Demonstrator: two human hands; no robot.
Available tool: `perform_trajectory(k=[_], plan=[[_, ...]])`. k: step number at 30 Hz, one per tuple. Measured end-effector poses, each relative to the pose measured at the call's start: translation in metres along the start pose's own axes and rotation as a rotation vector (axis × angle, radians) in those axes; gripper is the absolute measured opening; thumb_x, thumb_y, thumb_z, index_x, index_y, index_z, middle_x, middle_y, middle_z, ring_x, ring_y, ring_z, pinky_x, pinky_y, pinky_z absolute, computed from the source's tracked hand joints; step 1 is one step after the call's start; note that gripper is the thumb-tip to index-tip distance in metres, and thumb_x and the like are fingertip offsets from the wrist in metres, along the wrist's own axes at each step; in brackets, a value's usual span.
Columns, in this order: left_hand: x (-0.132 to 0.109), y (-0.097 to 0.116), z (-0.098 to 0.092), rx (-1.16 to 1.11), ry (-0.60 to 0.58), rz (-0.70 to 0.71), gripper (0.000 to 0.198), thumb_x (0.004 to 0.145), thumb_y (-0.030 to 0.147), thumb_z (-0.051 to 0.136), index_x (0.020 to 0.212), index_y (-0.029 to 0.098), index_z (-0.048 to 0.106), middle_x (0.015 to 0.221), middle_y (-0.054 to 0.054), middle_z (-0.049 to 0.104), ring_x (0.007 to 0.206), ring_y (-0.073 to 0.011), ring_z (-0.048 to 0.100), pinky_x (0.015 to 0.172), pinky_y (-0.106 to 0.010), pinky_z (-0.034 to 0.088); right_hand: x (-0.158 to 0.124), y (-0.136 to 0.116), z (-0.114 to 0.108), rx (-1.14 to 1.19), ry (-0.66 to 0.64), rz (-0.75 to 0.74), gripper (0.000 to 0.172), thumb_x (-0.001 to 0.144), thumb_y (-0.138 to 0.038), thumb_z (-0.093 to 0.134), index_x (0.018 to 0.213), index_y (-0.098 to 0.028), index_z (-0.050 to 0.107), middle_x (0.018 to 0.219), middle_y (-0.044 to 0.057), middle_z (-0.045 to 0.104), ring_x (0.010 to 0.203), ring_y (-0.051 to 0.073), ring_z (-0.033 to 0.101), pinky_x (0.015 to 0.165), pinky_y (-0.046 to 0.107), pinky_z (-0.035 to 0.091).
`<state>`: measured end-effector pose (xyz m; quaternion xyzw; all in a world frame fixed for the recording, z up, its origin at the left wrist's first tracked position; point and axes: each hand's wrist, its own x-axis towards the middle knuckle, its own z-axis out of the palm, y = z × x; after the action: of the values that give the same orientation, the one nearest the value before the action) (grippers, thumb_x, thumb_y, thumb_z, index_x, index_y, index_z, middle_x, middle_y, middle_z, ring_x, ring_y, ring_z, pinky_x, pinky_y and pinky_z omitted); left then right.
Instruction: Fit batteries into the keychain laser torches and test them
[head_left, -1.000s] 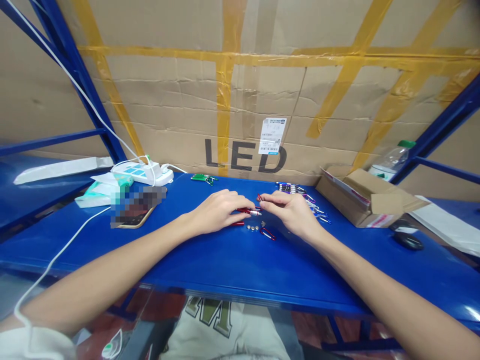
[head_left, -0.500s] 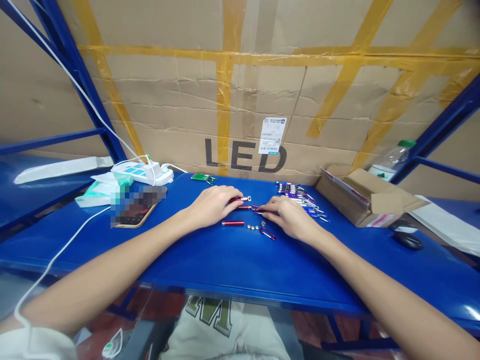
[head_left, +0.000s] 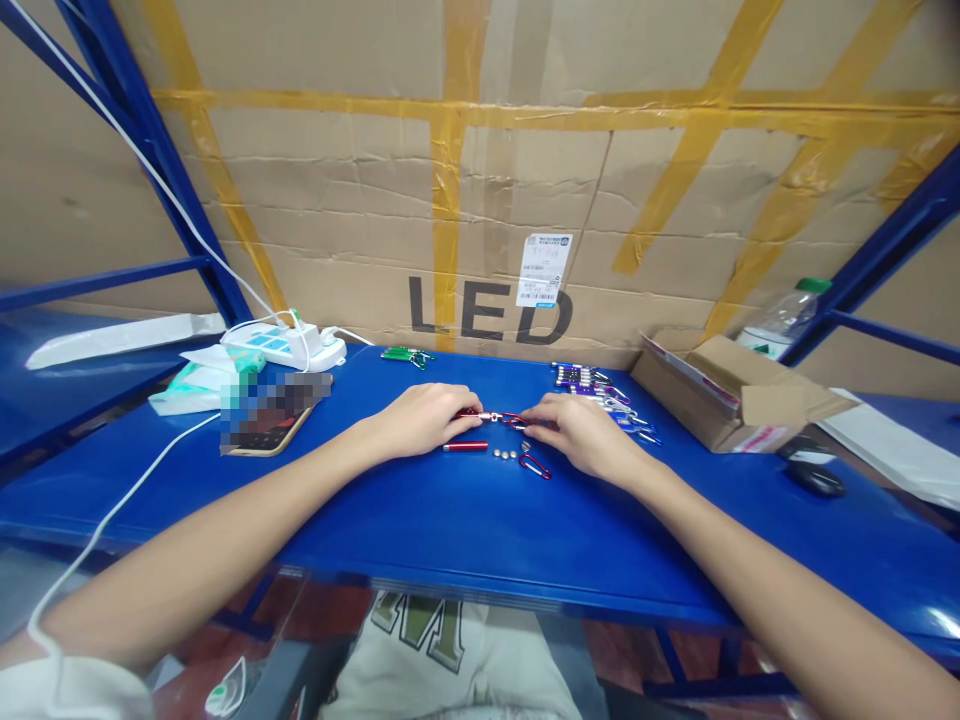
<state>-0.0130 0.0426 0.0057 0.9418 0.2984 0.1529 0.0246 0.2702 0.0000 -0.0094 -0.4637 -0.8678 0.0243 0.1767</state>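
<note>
My left hand (head_left: 429, 420) is closed around a small red metal flashlight (head_left: 471, 412), its silver end pointing right. My right hand (head_left: 581, 432) pinches a red carabiner (head_left: 511, 420) close to that silver end. Whether the two are joined cannot be made out. Just in front of my fingers lie a loose red tube (head_left: 466, 447), three button cells (head_left: 505, 455) in a row, a small silver part (head_left: 525, 447) and a second red carabiner (head_left: 535, 467), all on the blue table (head_left: 480, 530).
Finished-looking purple and blue flashlights (head_left: 581, 378) lie at the back right, green ones (head_left: 406, 356) at the back. To the right are an open cardboard box (head_left: 739, 395), a black mouse (head_left: 816, 479) and a bottle (head_left: 787, 320). A phone (head_left: 281, 425), tissues (head_left: 199, 385) and power strip (head_left: 270, 345) are left.
My left hand has come slightly towards me, bringing the silver end of its red flashlight down into line with the red carabiner. My right hand has hardly moved.
</note>
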Motion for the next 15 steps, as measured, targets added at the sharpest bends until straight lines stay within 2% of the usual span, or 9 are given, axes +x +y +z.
perform_trajectory(k=[8, 15], plan=[[-0.0003, -0.0031, 0.0032, -0.005, 0.028, 0.007, 0.030, 0.111, 0.042, 0.055, 0.115, 0.021, 0.077, 0.108, -0.007, 0.076, 0.097, -0.0245, 0.073, 0.080, -0.033, 0.053, -0.0005, 0.0013, 0.0020, -0.024, -0.003, -0.004, 0.024, 0.105, -0.026, 0.066, 0.123, -0.023, 0.081, 0.113, 0.011, 0.081, 0.104, 0.030, 0.074, 0.091, 0.041, 0.054], [0.0000, 0.0000, 0.0014, -0.013, 0.030, 0.023, 0.028, 0.112, 0.039, 0.055, 0.117, 0.021, 0.076, 0.110, -0.006, 0.076, 0.100, -0.0245, 0.073, 0.083, -0.033, 0.053, 0.0009, -0.0034, 0.0002, -0.012, 0.034, 0.027, 0.022, 0.105, -0.025, 0.064, 0.119, -0.022, 0.081, 0.112, 0.011, 0.080, 0.103, 0.030, 0.073, 0.091, 0.043, 0.054]])
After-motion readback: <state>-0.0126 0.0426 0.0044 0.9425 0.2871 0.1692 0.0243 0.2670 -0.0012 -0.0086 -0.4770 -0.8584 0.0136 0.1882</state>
